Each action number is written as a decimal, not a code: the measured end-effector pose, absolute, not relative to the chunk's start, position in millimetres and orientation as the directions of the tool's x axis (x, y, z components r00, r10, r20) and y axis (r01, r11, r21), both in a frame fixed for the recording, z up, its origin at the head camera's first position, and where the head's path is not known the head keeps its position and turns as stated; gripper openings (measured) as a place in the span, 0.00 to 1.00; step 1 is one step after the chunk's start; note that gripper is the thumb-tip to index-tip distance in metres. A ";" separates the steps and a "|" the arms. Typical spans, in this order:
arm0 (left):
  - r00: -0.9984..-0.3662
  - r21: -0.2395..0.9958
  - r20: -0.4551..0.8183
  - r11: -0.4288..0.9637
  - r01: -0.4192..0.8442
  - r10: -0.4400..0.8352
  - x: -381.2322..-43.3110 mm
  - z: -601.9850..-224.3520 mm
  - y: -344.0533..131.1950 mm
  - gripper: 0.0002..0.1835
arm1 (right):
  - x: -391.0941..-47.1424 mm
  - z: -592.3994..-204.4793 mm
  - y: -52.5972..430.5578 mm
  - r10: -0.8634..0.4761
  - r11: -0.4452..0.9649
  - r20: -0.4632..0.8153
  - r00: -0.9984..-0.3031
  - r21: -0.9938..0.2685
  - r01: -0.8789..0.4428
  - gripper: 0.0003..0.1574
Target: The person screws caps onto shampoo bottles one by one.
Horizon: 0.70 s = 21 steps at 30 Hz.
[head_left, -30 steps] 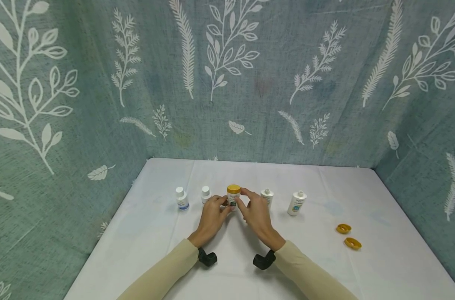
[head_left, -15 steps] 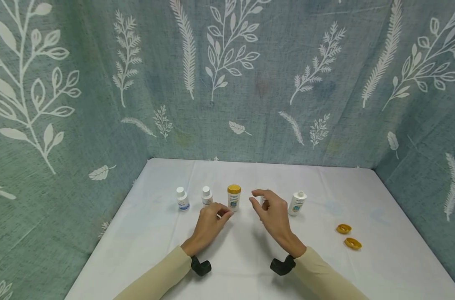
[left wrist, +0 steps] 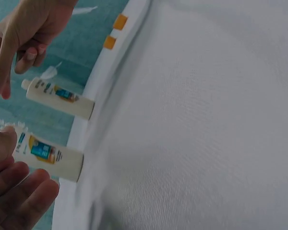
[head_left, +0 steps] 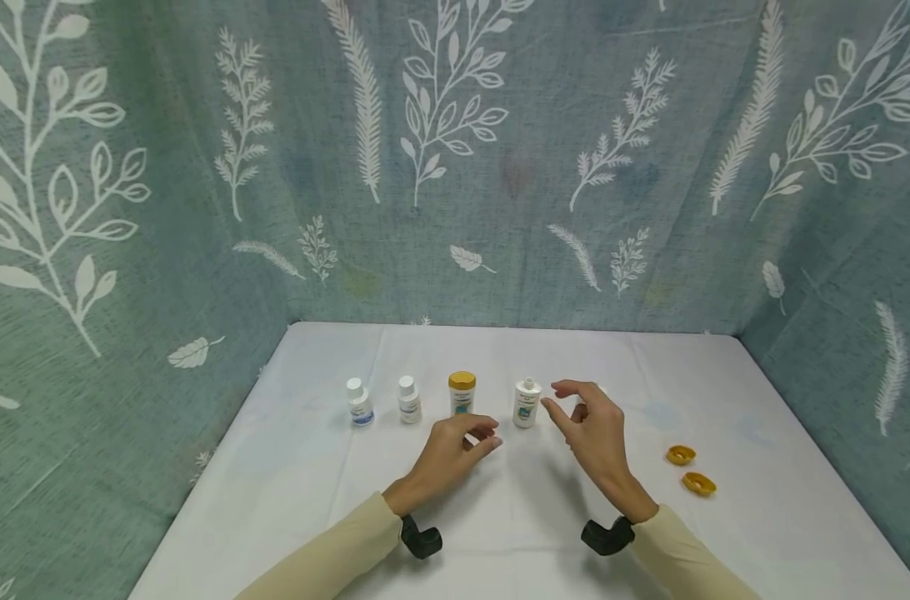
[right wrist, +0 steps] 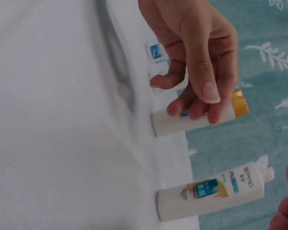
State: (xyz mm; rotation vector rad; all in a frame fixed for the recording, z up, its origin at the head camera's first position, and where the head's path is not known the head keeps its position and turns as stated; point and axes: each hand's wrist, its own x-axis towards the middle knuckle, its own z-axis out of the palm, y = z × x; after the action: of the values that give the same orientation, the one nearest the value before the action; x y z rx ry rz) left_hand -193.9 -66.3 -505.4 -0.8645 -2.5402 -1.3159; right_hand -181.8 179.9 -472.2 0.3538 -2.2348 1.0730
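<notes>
A white shampoo bottle with a gold cap (head_left: 462,398) stands upright on the table. My left hand (head_left: 455,454) hovers in front of it, fingers loosely bent and holding nothing. To its right stands a similar bottle without a gold cap (head_left: 526,407), its narrow white neck showing. My right hand (head_left: 593,433) is just right of that bottle, thumb and forefinger spread apart with nothing between them. Another uncapped bottle (left wrist: 60,98) is mostly hidden behind my right hand in the head view, but shows in the left wrist view.
Two small white bottles with white caps, the outer one (head_left: 361,404) and the inner one (head_left: 409,402), stand at the left. Two gold caps, one farther back (head_left: 680,455) and one nearer (head_left: 698,483), lie on the white table (head_left: 785,517) at the right. Patterned green cloth (head_left: 515,167) hangs behind.
Both hands have let go of the gold-capped bottle, which now stands on the table. My right hand has moved right, past the middle uncapped bottle; my left has shifted slightly right.
</notes>
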 end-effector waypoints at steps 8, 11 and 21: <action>-0.823 0.722 0.376 0.422 0.548 0.426 -201.0 -504.4 -46.5 0.22 | -183.3 -479.2 186.0 0.023 0.606 0.496 -0.868 -0.698 -0.382 0.23; -0.834 0.739 0.365 0.416 0.530 0.413 -205.9 -506.5 -39.8 0.24 | -186.0 -480.8 183.5 0.013 0.583 0.440 -0.898 -0.733 -0.351 0.25; -0.865 0.756 0.316 0.448 0.478 0.390 -218.1 -510.7 -25.4 0.30 | -195.9 -485.7 175.9 0.037 0.538 0.346 -0.937 -0.797 -0.273 0.25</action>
State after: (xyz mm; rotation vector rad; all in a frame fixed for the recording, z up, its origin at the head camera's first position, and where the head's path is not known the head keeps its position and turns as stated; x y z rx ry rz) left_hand -218.1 -25.4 -510.7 -0.7789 -2.5897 -1.4004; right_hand -195.9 175.9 -485.7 0.1951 -2.4575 1.3562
